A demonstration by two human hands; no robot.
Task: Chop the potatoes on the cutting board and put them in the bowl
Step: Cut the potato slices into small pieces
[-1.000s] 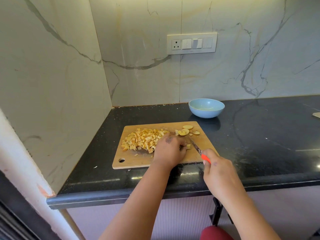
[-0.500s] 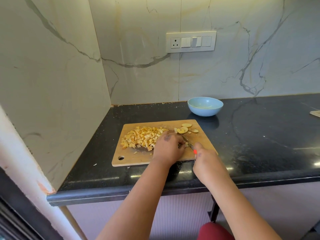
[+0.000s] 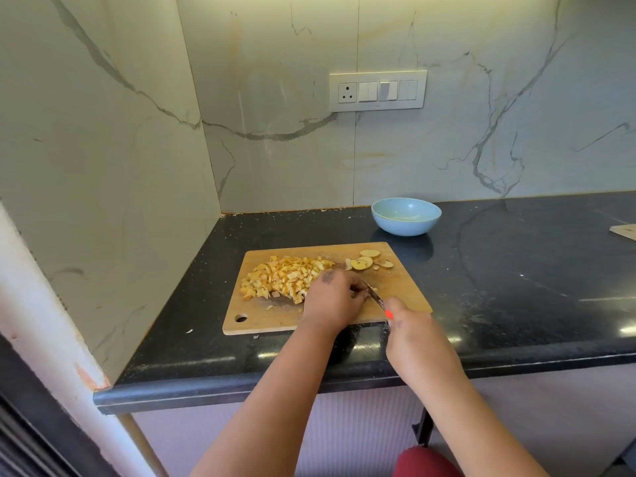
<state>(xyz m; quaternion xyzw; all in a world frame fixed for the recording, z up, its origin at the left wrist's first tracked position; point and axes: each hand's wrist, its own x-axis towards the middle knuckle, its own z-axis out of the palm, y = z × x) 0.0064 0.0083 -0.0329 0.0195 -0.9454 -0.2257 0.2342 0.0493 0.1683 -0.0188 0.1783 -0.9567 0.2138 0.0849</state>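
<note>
A wooden cutting board lies on the black counter. A heap of diced potato covers its left half, and a few round potato slices lie at its far right corner. My left hand curls over a potato piece on the board; the piece is mostly hidden under the fingers. My right hand grips a knife with an orange handle, its blade angled toward the left hand's fingers. A light blue bowl stands empty behind the board.
The black counter runs to the right, with marble walls behind and to the left. A pale flat object sits at the far right edge. A switch panel is on the back wall.
My right hand has pushed the knife forward and left, closer to my left hand, since a second ago. The left hand has stayed on the potato piece.
</note>
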